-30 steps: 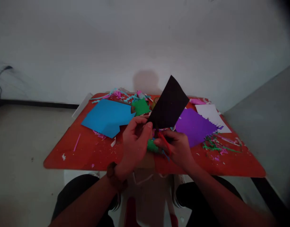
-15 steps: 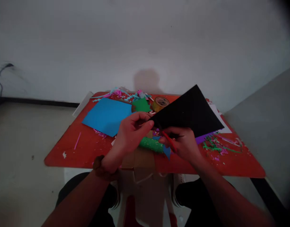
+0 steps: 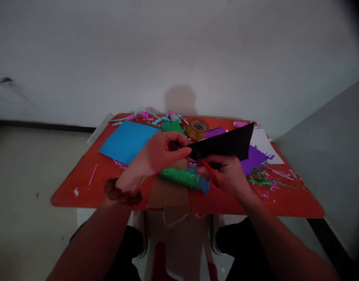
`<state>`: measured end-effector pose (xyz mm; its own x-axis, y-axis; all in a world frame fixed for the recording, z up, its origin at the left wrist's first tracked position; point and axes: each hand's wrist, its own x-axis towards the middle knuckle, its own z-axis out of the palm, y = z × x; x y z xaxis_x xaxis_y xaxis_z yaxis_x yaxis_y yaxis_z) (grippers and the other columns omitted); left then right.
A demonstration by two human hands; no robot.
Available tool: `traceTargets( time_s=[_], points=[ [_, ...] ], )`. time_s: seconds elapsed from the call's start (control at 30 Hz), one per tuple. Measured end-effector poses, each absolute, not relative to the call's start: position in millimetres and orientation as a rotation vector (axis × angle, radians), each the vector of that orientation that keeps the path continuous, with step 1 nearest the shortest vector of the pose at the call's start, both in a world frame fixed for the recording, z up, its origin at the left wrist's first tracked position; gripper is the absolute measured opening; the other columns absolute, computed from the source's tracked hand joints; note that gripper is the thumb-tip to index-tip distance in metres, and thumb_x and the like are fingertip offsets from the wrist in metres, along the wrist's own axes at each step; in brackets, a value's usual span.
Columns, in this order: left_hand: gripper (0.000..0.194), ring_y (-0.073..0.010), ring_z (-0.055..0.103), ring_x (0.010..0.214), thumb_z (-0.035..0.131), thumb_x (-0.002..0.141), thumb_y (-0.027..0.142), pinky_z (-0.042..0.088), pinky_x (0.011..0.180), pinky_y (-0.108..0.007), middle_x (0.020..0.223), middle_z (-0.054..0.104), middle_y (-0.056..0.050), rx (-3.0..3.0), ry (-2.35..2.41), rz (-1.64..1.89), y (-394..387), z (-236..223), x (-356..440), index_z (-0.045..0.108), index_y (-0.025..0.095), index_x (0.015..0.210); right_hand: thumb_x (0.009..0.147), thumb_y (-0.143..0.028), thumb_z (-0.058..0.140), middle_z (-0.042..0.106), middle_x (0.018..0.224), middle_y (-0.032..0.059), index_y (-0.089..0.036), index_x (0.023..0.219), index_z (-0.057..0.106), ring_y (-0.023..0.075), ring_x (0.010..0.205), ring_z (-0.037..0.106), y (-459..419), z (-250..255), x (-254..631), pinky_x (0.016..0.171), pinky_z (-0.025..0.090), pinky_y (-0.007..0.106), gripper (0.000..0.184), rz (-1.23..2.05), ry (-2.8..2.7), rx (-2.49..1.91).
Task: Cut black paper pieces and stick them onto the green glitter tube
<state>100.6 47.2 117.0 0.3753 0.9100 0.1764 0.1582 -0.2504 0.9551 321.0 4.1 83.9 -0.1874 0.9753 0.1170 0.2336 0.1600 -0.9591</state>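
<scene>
My left hand [image 3: 160, 152] pinches the near left corner of a black paper sheet [image 3: 226, 143], held almost flat over the red table [image 3: 88, 187]. My right hand [image 3: 226, 175] sits just under the sheet, closed around red-handled scissors [image 3: 210, 173]. A green glittery roll [image 3: 181, 177] lies on the table below both hands, beside a small blue paper scrap [image 3: 205, 186].
A blue sheet [image 3: 126, 140] lies at the left, a purple sheet [image 3: 254, 156] and a white sheet [image 3: 265, 142] at the right. A tape roll [image 3: 197, 128] and a green cutout [image 3: 172, 127] sit at the back. Paper scraps [image 3: 264, 179] litter the right side. A brown cardboard piece [image 3: 167, 193] lies at the near edge.
The black sheet swung from standing upright down to nearly flat, pointing right. My left hand turned with it; the tape roll and green roll came into sight.
</scene>
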Motion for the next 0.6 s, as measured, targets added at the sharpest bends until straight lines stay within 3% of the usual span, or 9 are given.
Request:
traceTargets(
  time_s=[0.13, 0.3, 0.6],
  points=[
    [0.017, -0.0147, 0.062, 0.075, 0.082, 0.084, 0.031, 0.049, 0.068, -0.027, 0.084, 0.070, -0.002, 1.556, 0.877, 1.121, 44.1, 107.0, 115.7, 0.070, 0.018, 0.082, 0.070, -0.076, 0.087, 0.058, 0.051, -0.0009, -0.018, 0.066, 0.075, 0.0103, 0.046, 0.043, 2.4, 85.4, 317.6, 0.041, 0.033, 0.023, 0.059, 1.106, -1.504, -1.207],
    [0.018, -0.0164, 0.066, 0.086, 0.082, 0.089, 0.036, 0.055, 0.077, -0.027, 0.092, 0.072, -0.002, 1.327, 0.912, 1.439, 29.2, 85.4, 148.8, 0.074, 0.021, 0.096, 0.068, -0.077, 0.087, 0.058, 0.051, -0.0009, -0.019, 0.068, 0.073, 0.0107, 0.044, 0.045, -1.7, 76.7, 307.4, 0.039, 0.032, 0.023, 0.060, 1.109, -1.358, -1.223],
    [0.020, -0.0141, 0.061, 0.077, 0.080, 0.090, 0.037, 0.051, 0.068, -0.025, 0.086, 0.069, -0.001, 1.211, 1.013, 1.488, 21.0, 84.5, 164.8, 0.072, 0.019, 0.092, 0.074, -0.073, 0.087, 0.060, 0.056, -0.0012, -0.019, 0.069, 0.072, 0.0111, 0.051, 0.047, -3.5, 66.5, 302.2, 0.046, 0.038, 0.024, 0.057, 0.986, -1.327, -1.205]
  ],
)
